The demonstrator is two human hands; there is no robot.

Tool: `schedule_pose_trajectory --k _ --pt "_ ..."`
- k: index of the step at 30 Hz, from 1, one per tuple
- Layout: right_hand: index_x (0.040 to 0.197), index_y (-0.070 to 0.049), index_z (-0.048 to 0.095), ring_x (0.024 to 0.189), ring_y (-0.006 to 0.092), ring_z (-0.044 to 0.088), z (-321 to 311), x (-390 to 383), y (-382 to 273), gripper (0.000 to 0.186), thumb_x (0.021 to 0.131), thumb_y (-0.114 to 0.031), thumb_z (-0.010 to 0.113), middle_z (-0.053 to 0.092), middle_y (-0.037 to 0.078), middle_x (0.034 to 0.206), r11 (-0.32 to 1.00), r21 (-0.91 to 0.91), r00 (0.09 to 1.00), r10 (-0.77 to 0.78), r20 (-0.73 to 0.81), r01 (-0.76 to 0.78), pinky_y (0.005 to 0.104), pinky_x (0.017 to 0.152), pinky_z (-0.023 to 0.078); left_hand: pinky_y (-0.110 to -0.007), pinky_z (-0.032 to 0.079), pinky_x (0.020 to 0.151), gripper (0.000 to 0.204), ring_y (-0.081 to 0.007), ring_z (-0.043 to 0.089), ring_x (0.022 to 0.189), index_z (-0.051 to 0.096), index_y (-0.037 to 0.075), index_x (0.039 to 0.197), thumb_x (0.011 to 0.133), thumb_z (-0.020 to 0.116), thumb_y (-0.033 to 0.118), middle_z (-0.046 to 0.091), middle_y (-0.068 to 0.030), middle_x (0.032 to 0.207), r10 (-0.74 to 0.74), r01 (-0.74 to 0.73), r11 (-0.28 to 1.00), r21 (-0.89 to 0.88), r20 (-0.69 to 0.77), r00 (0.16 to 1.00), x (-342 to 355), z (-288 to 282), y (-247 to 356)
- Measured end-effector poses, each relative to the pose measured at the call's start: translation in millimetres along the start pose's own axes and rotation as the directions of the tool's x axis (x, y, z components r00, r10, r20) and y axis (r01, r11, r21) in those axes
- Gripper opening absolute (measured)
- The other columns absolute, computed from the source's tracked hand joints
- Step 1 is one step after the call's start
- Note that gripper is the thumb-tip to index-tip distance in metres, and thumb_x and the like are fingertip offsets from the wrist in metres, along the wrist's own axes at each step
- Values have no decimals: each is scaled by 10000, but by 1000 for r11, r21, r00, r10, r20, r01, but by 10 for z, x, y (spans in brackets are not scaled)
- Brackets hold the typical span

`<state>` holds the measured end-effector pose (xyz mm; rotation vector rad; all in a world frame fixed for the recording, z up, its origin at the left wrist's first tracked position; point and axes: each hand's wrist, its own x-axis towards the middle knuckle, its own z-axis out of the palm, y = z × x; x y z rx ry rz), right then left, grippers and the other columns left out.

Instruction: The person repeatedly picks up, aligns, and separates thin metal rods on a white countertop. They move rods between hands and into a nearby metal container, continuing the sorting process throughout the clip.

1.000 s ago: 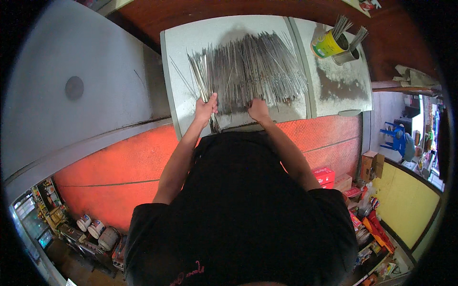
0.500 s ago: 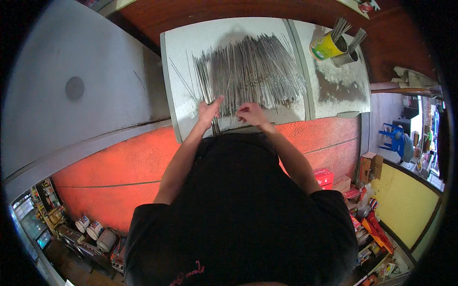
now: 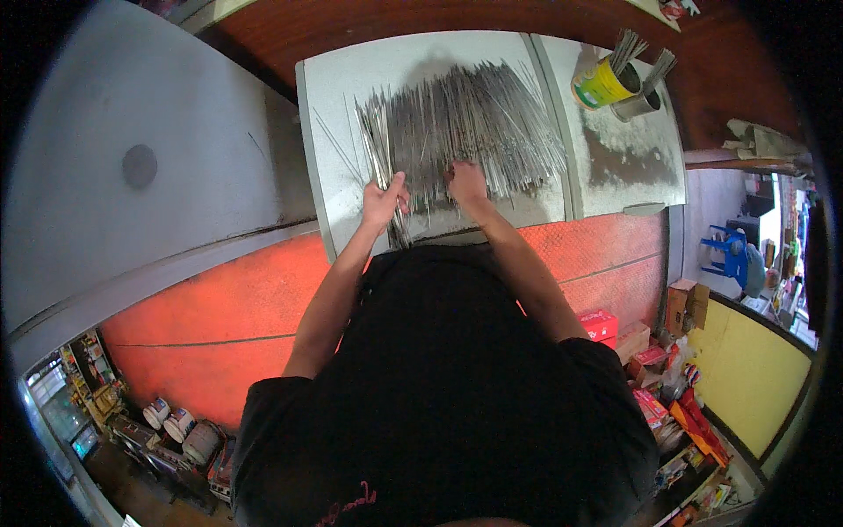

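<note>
On the grey surface (image 3: 342, 97), left hand (image 3: 383, 202) grips a small skewer bundle (image 3: 379, 145), right hand (image 3: 465, 183) fingers curled into the big metal skewer pile (image 3: 474, 123); most still unsorted.

Single view, head-mounted fisheye, looking steeply down over the wearer's chest and both forearms. Bench (image 3: 342, 132) sits at the top of frame, at arm's reach; the hands (image 3: 384, 200) lie near centre. Straight edges bow toward the dark circular rim; floor-level clutter fills the lower corners
</note>
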<state>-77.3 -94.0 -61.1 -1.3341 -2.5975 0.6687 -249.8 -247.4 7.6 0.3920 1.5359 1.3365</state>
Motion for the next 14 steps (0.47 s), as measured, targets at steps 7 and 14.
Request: schedule_pose_trajectory --k 7,14 --pt "986 -36 687 966 414 667 -3 111 -58 252 867 -255 656 694 212 1009 977 -95 971 202 126 -191 506 831 557 -283 443 415 273 -108 491 441 585 37 843 966 672 265 534 -16 587 -4 -3 996 -91 -80 997 -87 53 15" --pt "1043 -48 695 1070 418 654 -68 336 -112 417 842 -412 726 683 215 1140 935 -203 901 338 271 -289 488 894 555 -267 461 428 258 -109 505 451 579 41 907 959 682 271 547 -10 600 0 -2 1000 -31 -65 998 8 29 -182"
